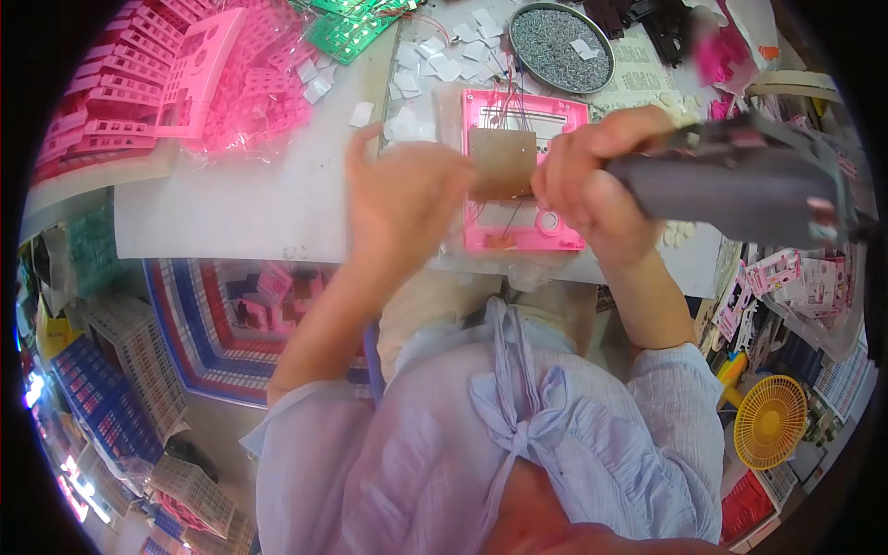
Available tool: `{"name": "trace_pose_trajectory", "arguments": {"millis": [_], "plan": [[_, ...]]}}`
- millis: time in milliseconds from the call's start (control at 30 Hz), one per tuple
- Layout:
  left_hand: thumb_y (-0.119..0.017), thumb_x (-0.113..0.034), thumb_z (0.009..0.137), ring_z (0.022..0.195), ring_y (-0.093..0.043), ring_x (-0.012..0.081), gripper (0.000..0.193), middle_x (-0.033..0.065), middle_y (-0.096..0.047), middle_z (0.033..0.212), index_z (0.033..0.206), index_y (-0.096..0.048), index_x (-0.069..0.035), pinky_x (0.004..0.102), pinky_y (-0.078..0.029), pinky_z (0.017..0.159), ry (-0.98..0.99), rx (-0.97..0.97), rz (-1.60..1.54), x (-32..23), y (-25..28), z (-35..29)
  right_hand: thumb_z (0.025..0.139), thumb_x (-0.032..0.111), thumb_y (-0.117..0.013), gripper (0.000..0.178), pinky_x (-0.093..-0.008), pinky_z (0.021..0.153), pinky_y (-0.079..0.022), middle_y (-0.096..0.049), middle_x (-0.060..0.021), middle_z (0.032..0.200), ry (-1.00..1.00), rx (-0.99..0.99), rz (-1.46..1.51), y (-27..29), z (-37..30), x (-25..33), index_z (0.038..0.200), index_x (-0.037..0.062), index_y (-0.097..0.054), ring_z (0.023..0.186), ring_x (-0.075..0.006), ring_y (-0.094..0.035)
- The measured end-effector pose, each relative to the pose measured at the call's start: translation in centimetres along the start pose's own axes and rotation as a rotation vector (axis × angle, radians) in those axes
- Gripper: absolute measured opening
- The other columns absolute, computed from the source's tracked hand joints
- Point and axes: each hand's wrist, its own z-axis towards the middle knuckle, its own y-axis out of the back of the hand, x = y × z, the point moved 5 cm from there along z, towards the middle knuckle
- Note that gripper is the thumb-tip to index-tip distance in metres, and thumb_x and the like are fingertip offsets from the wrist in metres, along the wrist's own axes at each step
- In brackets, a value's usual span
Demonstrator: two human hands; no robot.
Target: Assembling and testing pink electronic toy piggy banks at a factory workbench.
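A pink plastic housing (573,113) lies in front of me on the white table, with thin wires running into its upper part. Across its middle sits a brown flat board (504,153). My right hand (606,180) is closed round a dark grey-black tool that looks like an electric screwdriver (731,180); its body points off to the right, and its working end by the board is mostly hidden by my fingers. Motion blurs my left hand (407,190) at the board's left edge. One finger sticks up, but the blur hides whether the others grip anything.
Beyond the housing stands a round dish of small screws (560,55), with white paper squares (444,60) scattered beside it. Green circuit boards (356,28) and stacked pink panels (199,69) lie far left. A blue-and-red crate (199,342) stands below; a yellow basket (770,421) is lower right.
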Motion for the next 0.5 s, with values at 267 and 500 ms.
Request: {"name": "trace_pose_trajectory", "arguments": {"millis": [267, 500], "plan": [[-0.073, -0.011, 0.084, 0.06, -0.053, 0.0217, 0.025, 0.001, -0.051, 0.063, 0.068, -0.054, -0.011, 0.0496, -0.036, 0.097, 0.048, 0.075, -0.167, 1.2, -0.3, -1.2, 0.09, 0.002, -0.063, 0.023, -0.0317, 0.053, -0.045, -0.051, -0.0047, 0.069, -0.073, 0.043, -0.26, 0.3, -0.8, -2.7, 0.107, 0.0046, -0.048, 0.056, -0.0115, -0.047], [-0.075, -0.013, 0.079, 0.091, -0.063, 0.0184, 0.011, -0.0045, -0.067, 0.09, 0.083, -0.066, -0.016, 0.0528, -0.029, 0.101, 0.003, 0.034, -0.023, -0.4, 0.0, -1.0, 0.093, 0.0, -0.061, 0.026, -0.0333, 0.054, -0.045, -0.05, -0.0053, 0.071, -0.077, 0.183, -0.553, -0.7, -1.4, -3.0, 0.11, 0.0075, -0.042, 0.055, -0.0125, -0.042]]}}
